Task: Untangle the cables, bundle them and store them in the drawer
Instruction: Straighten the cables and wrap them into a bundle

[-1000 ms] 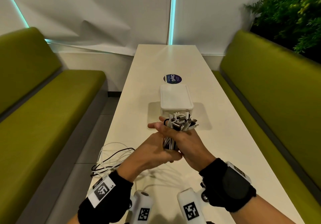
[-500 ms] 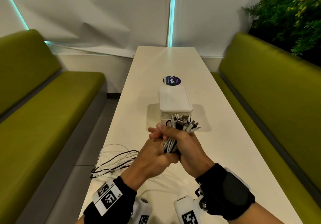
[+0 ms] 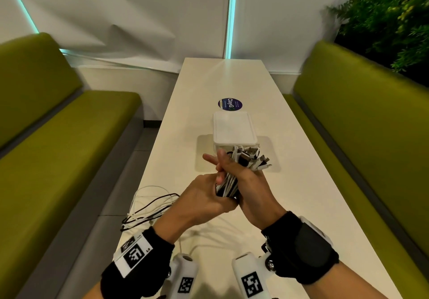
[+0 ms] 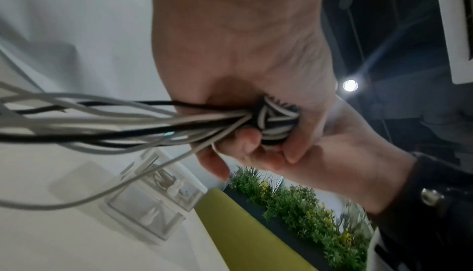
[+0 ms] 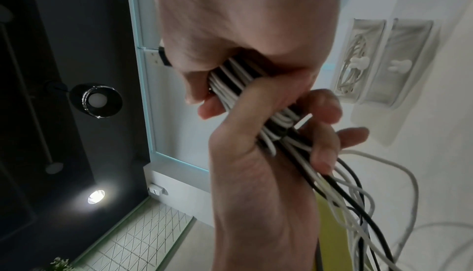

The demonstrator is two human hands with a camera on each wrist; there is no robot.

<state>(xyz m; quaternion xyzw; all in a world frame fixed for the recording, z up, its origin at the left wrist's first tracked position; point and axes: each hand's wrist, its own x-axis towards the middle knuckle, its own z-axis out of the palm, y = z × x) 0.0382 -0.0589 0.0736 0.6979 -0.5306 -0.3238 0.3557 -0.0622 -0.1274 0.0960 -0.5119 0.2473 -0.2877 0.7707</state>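
Both your hands, left hand and right hand, are wrapped around the black and white cable bundle, held above the middle of the white tabletop. The slack loops (draped over its left edge) may snag and tug plugs loose before the small white plastic drawer box.

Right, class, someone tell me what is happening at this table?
A person holds a bunch of black and white cables in both hands over the table. The right hand grips it with the plugs sticking up; the left hand grips it lower. Loose ends trail off the table's left edge. The drawer box sits behind, one drawer already holding cable.
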